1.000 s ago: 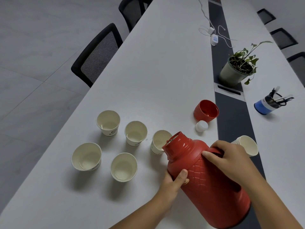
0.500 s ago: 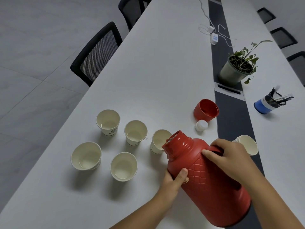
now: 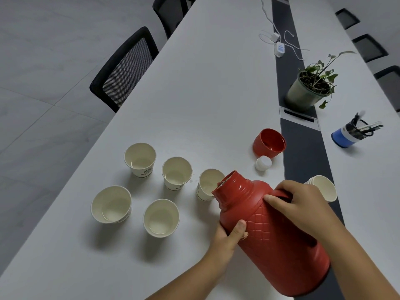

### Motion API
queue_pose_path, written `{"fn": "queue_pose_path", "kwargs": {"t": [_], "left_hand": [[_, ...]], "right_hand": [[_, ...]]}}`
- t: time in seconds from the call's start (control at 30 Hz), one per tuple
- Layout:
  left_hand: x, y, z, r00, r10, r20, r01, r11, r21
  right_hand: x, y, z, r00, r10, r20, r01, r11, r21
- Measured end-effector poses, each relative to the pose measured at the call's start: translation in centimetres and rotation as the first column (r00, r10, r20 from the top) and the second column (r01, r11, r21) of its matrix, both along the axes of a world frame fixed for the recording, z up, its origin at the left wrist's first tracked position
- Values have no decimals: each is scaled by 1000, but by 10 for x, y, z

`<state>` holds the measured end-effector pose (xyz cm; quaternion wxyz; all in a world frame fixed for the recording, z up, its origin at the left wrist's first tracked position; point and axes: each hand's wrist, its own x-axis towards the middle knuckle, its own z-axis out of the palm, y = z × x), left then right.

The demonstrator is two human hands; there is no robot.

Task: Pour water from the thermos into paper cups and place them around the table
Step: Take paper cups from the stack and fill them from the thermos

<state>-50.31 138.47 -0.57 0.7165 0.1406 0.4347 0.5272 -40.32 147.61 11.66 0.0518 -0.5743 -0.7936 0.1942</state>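
Observation:
The red thermos [image 3: 272, 237] is tilted to the left, its open mouth over the rim of a paper cup [image 3: 206, 184]. My right hand [image 3: 296, 204] grips its handle and my left hand [image 3: 227, 237] holds the body from below, thumb on the red wall. Several more paper cups stand upright on the white table [image 3: 205, 94]: two in the far row [image 3: 140, 159] [image 3: 177, 173] and two nearer [image 3: 111, 204] [image 3: 161, 217]. A short stack of spare cups [image 3: 323, 188] lies on its side behind my right hand.
The thermos's red cap [image 3: 269, 142] and white stopper [image 3: 263, 163] sit beyond the thermos. A potted plant [image 3: 309, 87], a blue pen holder [image 3: 351, 133] and a charger with cables [image 3: 279, 47] lie farther along. Black chairs [image 3: 124, 70] line the table's left edge.
The thermos has tipped slightly further to the left, its mouth lower over the cup. Both hands keep the same hold.

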Motion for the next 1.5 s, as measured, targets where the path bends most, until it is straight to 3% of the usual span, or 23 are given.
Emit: {"fn": "queue_pose_path", "kwargs": {"t": [0.3, 0.47, 0.63, 0.77, 0.9, 1.17, 1.33, 1.5], "left_hand": [[-4, 2, 3, 998, -2, -56, 4, 999, 44], [-8, 8, 10, 975, -14, -222, 40, 993, 111], [-12, 23, 22, 837, -41, -546, 152, 975, 159], [-19, 53, 42, 747, -44, -663, 276, 928, 249], [-28, 86, 56, 702, -50, -710, 363, 884, 296], [-67, 160, 67, 618, 60, -784, 384, 847, 368], [-101, 196, 62, 531, 92, -842, 360, 875, 323], [-128, 212, 44, 504, 95, -859, 320, 903, 288]], "right_hand": [[9, -3, -2, 995, -50, -88, 48, 999, -21], [30, -10, -4, 956, -137, -259, 128, 990, -51], [57, -13, -3, 899, -207, -385, 139, 971, -196], [69, -7, -3, 807, -294, -512, 170, 946, -276], [65, 5, -5, 736, -300, -607, 196, 952, -233], [30, 68, -27, 582, -304, -755, 206, 952, -225], [-3, 114, -51, 566, -280, -775, 128, 959, -253], [-32, 145, -84, 537, -290, -792, 70, 951, -300]]}}
